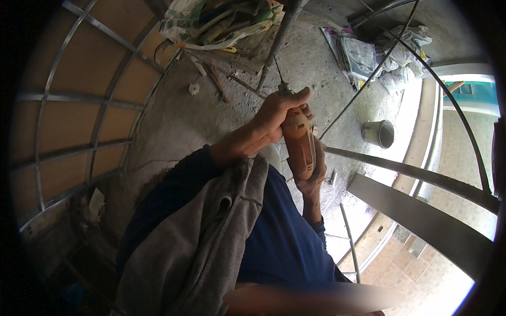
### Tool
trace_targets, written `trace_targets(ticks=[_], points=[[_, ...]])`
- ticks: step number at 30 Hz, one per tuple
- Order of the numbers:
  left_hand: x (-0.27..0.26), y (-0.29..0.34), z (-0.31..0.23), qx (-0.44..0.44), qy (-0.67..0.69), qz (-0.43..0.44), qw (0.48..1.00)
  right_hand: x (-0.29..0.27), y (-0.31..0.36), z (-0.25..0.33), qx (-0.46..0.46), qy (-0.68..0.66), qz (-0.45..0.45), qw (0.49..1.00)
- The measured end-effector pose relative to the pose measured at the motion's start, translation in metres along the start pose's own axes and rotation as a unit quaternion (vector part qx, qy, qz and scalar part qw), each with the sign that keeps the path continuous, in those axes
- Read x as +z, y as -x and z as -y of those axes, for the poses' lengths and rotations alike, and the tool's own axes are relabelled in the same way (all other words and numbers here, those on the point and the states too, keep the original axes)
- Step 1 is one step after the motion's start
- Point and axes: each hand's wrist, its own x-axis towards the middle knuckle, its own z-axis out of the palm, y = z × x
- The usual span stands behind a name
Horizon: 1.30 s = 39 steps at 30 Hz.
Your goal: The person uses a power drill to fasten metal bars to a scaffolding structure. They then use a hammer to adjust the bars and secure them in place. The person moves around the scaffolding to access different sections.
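Note:
An orange-red power drill (300, 138), dusty in places, is held in front of my body with its long thin bit (279, 68) pointing away from me. My left hand (274, 113) wraps round its front end by the chuck (285, 87), the thumb lying across the top. Round the rear of the drill, from the right and beneath, closes my right hand (316, 171); the tool's body hides most of its fingers and the grip. The bit's tip lies close to a slanting metal pole (279, 42), and whether they touch I cannot tell.
A sack (182, 21) of tools lies at the far side, near wood scraps (217, 83). A metal-framed panel (74, 124) stands on the left. Rightward are a bucket (377, 134), a long pole (406, 167), a plank (416, 218), a dark cable (448, 95) and stacked bags (358, 55).

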Motion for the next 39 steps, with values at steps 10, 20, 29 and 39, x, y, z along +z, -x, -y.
trace_targets(ticks=[10,20,29,39], points=[[-0.021,-0.025,0.021,-0.088,-0.011,-0.019,0.996,0.022,0.03,-0.023,-0.028,0.095,-0.059,0.993],[-0.023,-0.048,0.033,-0.128,-0.073,-0.001,0.989,0.017,0.031,-0.036,-0.092,0.281,-0.087,0.951],[-0.023,-0.07,0.047,-0.138,-0.137,-0.013,0.981,0.019,0.035,-0.042,-0.043,0.292,-0.105,0.95],[0.004,-0.121,0.059,-0.15,-0.121,0.006,0.981,-0.011,0.009,-0.062,0.01,0.323,-0.102,0.941]])
